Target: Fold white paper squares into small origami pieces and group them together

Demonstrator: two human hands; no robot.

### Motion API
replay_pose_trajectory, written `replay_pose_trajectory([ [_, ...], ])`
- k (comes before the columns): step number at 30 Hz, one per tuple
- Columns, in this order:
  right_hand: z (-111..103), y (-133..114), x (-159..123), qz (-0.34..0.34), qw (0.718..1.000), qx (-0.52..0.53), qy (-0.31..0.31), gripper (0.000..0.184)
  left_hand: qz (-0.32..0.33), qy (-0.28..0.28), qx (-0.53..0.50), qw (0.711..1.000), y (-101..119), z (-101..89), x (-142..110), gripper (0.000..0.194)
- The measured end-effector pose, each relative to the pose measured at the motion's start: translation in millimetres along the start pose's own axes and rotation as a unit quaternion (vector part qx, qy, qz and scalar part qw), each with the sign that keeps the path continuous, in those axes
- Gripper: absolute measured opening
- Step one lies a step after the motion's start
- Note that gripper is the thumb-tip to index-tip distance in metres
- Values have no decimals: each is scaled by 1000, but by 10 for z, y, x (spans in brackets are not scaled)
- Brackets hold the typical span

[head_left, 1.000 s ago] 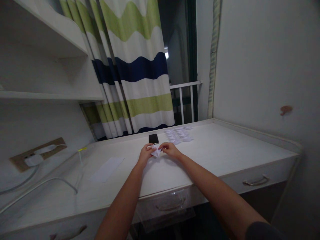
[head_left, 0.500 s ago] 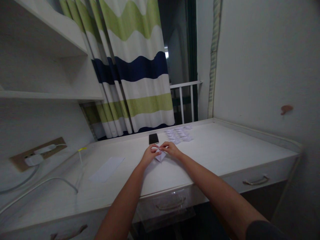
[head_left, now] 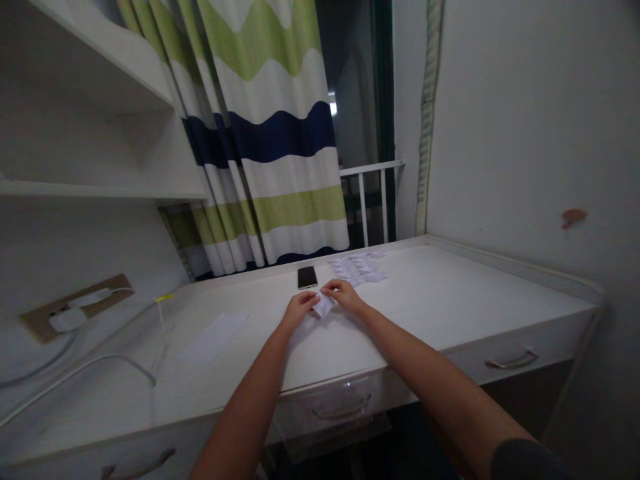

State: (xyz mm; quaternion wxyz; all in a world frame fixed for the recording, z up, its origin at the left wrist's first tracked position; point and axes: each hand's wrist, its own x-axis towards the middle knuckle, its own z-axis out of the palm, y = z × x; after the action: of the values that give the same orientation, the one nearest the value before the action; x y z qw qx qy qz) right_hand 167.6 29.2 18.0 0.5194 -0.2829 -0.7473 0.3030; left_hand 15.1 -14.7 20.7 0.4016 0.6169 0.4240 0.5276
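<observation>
Between my two hands is a small folded piece of white paper (head_left: 323, 305), its lower corner pointing toward me. My left hand (head_left: 299, 309) pinches its left side with thumb and fingers. On the other side, my right hand (head_left: 344, 295) grips the upper right edge. Just beyond my hands lie several folded white paper pieces (head_left: 357, 268), set out in rows. A dark phone (head_left: 307, 277) rests on the desk behind my left hand. Flat white paper strips (head_left: 215, 338) lie to the left, out of reach of either hand's fingers.
The white desk (head_left: 480, 293) meets a wall on the right and has drawers with metal handles (head_left: 513, 361) in front. Cables (head_left: 107, 359) and plugs (head_left: 70, 319) are at the left. A striped curtain (head_left: 290, 180) hangs behind, and a shelf (head_left: 100, 191) juts out at upper left.
My fingers have shifted apart slightly on the folded paper, and more of it shows between them. The paper has tilted and risen a little. Phone, strips and rows of pieces stay put.
</observation>
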Motion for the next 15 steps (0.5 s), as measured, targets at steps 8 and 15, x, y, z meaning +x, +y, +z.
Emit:
replay_pose_trajectory([
  [8,-11,-6,7,21,999,24,12,20,10,18,55,998,29,-7,0,22],
  [15,9,-34,-1,29,999,43,15,18,24,27,97,995,68,-16,-3,18],
])
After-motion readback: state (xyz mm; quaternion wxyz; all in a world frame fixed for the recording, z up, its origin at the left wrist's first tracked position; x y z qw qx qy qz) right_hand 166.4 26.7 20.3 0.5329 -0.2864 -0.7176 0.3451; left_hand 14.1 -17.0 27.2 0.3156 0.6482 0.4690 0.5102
